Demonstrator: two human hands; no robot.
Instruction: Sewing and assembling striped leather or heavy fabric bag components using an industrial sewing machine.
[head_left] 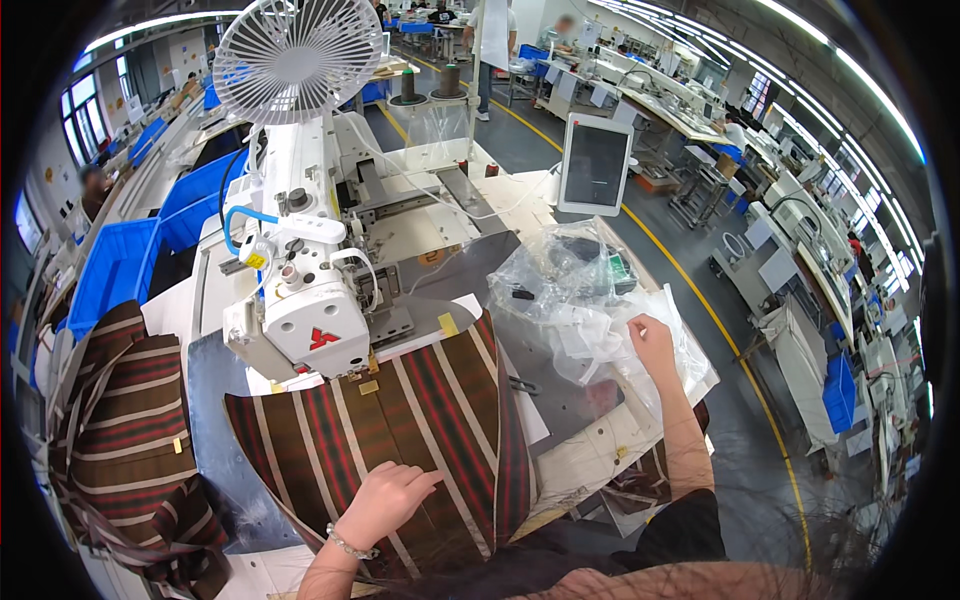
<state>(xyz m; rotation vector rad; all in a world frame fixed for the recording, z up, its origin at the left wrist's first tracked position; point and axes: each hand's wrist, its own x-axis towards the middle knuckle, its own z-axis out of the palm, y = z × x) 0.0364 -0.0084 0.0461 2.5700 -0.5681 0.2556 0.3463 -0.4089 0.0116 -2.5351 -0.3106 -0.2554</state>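
Left grip [390, 497]: loosely bent over striped fabric [410, 420], nothing visibly held.
Right grip [652, 338]: nearly closed by plastic bags [585, 345]; hold unclear.
Fabric lie: lengthwise stripes running from nearer left grip toward sewing machine [340, 310].

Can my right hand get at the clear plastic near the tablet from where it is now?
Most likely yes: your right hand is close to the clear plastic, at its near right side. Nothing solid appears to stand between them, only crumpled whitish plastic.
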